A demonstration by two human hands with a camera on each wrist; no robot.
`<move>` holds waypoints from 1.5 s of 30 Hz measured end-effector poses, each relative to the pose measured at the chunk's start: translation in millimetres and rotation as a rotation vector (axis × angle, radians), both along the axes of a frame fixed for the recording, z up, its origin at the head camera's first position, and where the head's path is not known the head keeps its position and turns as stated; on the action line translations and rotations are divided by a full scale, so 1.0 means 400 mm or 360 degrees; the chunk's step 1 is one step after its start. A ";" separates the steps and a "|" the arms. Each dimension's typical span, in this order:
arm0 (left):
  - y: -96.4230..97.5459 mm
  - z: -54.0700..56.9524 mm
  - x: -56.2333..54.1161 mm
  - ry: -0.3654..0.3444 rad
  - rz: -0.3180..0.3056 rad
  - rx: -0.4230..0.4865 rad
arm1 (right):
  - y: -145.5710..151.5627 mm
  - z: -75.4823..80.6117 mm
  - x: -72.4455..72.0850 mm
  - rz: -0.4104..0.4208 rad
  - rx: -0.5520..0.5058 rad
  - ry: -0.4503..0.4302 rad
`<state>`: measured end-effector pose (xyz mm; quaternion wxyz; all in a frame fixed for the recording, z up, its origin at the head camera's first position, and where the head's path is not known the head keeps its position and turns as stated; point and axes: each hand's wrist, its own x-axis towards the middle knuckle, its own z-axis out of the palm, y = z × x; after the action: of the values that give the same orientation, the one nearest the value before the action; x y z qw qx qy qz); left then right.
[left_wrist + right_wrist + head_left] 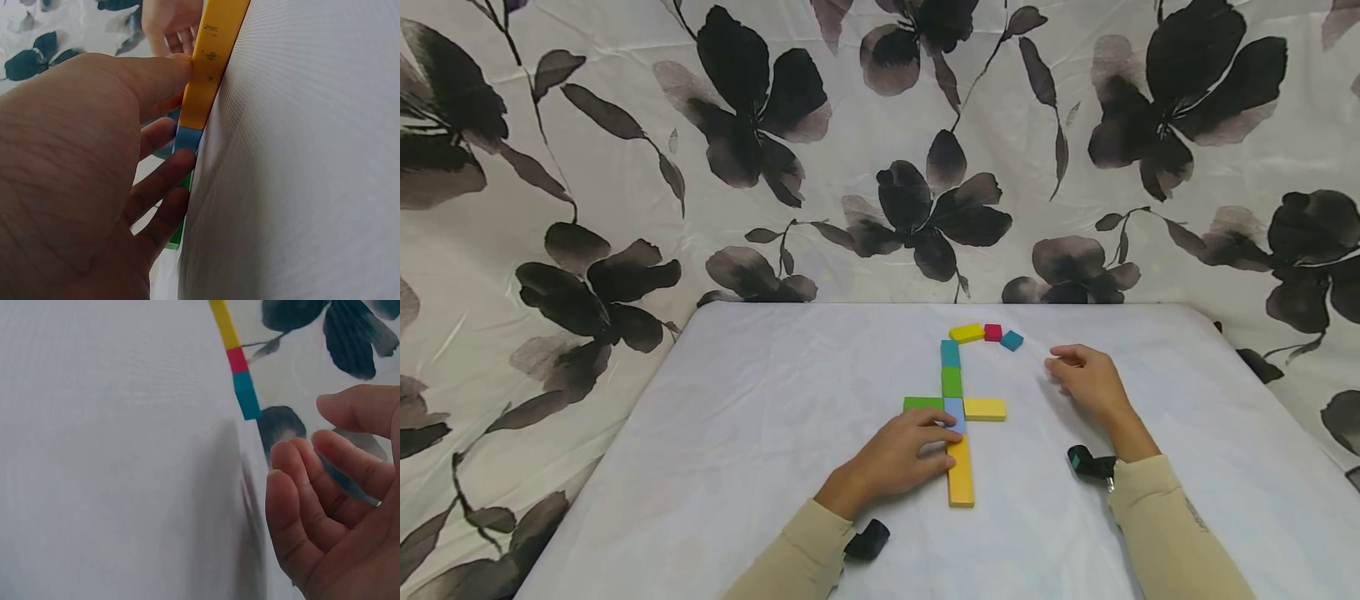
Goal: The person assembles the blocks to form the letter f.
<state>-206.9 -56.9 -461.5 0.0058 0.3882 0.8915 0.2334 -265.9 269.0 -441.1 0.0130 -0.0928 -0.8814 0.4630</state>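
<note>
My left hand [895,454] rests over wooden blocks laid flat in a cross shape. Its thumb touches the side of the long orange block [961,483], and fingertips lie on the blue block [954,407] at the crossing. In the left wrist view, small dark marks show on the orange block [209,69]. A green block [923,403], partly hidden by the fingers, forms the left arm; a yellow block [985,409] forms the right. Above the crossing run a green block [951,382] and a teal block [951,353]. My right hand [1088,383] holds nothing, its fingers loosely bent.
Past the teal end, another yellow block [967,333], a red block [992,332] and a tilted teal block [1012,340] sit near the far edge. White cloth covers the table [737,433]. Behind it hangs a flowered curtain [850,125]. Black cameras [867,542] sit at both wrists.
</note>
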 end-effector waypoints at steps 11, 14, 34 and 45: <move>-0.001 0.002 0.001 -0.0026 -0.0002 0.0006 | 0.067 0.024 0.080 0.0081 0.0224 0.0190; -0.001 0.003 0.000 -0.0010 -0.0006 0.0009 | 0.092 0.021 0.096 0.0075 0.0210 0.0174; -0.004 0.001 -0.003 0.0058 -0.0041 0.0044 | 0.182 0.000 0.154 -0.0121 0.0272 0.0273; -0.005 0.000 -0.001 0.0022 -0.0035 0.0040 | 0.224 -0.020 0.167 0.0075 0.0342 0.0011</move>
<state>-207.5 -58.9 -461.7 -0.0025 0.3998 0.8841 0.2418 -199.3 358.7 -449.1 0.0149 -0.0686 -0.9279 0.3662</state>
